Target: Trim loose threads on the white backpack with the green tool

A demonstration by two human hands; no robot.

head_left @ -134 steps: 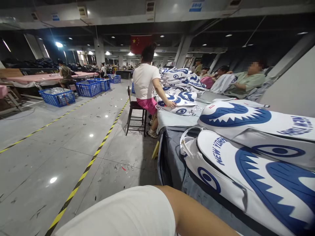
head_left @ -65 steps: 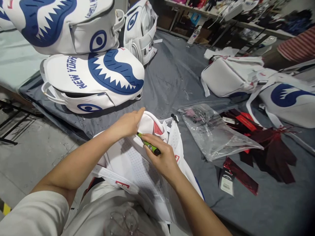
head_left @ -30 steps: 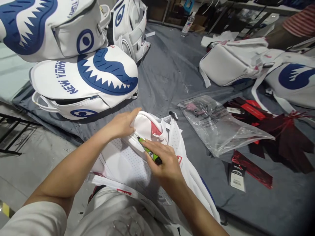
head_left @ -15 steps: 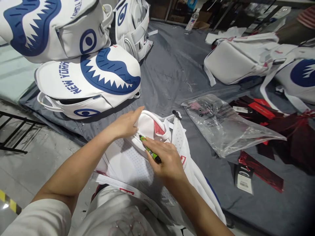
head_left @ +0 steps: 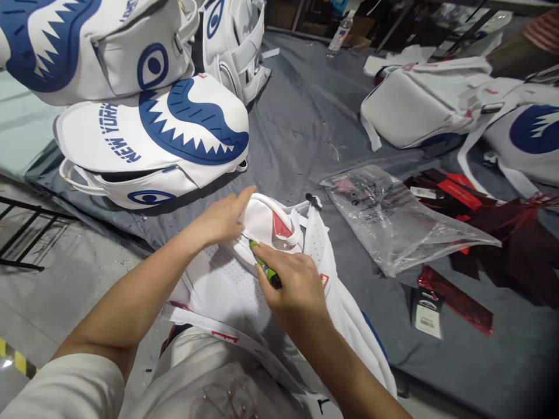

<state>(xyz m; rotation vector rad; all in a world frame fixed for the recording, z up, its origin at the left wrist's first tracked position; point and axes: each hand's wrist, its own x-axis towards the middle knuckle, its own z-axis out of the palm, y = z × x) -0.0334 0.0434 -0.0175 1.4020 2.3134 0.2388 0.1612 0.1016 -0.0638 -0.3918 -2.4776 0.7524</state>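
Head view: you are seated at the table edge. One white backpack with a perforated mesh back panel (head_left: 231,285) lies across your lap, its top resting on the near edge of the grey cloth table cover (head_left: 305,128). Your left hand (head_left: 220,220) lies over its padded top, fingers nearly straight and close together. The thumb is hidden beneath, so I cannot tell whether you pinch or only press. Your right hand (head_left: 293,286) is closed around one green-and-black pen-shaped tool (head_left: 264,269), tip touching the fabric just under that padded top. Other backpacks on the cover: five. Three are at far left, white with blue shark-mouth print: a flat-lying shark backpack (head_left: 152,139) lettered NEW YORK, a second shark backpack (head_left: 87,46) stacked on it, and an upright shark backpack (head_left: 236,41) behind. Two are at right: a plain white backpack (head_left: 419,105) and a backpack with a blue patch (head_left: 524,139). One clear plastic bag (head_left: 393,215) lies near your right hand, apart from it. Beyond it is a heap of dark red and black tags (head_left: 489,215), too overlapped to count. One black-and-white hang tag (head_left: 425,311) touches one red foil strip (head_left: 456,298). One clear water bottle (head_left: 343,29) shows past the cover's far edge.
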